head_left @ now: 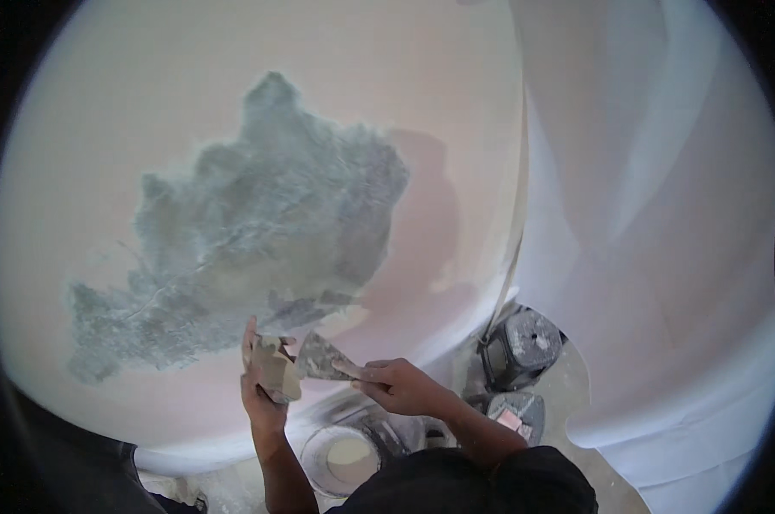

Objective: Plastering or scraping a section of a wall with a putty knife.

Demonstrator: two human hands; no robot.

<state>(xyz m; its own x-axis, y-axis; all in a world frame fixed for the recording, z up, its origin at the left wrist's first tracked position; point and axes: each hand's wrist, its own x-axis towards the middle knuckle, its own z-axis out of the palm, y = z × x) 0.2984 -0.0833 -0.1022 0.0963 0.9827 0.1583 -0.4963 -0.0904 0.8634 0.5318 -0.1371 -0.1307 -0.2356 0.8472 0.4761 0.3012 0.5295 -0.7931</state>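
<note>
My left hand point(255, 390) is wrapped round a flat board-like piece point(278, 373) smeared with beige filler; its exact kind is hard to make out. In my right hand point(404, 390) is a putty knife point(323, 357), gripped by its handle. The knife's wide, stained blade points left, close beside the filler on the piece. Both hands are in front of the pale pink wall point(464, 94), just below the lower edge of a large, ragged grey patch point(276, 206). Darker smears show along that lower edge.
A round white bucket point(312, 454) with pale filler inside stands below my hands. To the right are a dark, plaster-spattered container point(531, 338) and a smaller one point(531, 411) with a pinkish item on it. White sheeting point(661, 257) hangs along the right side.
</note>
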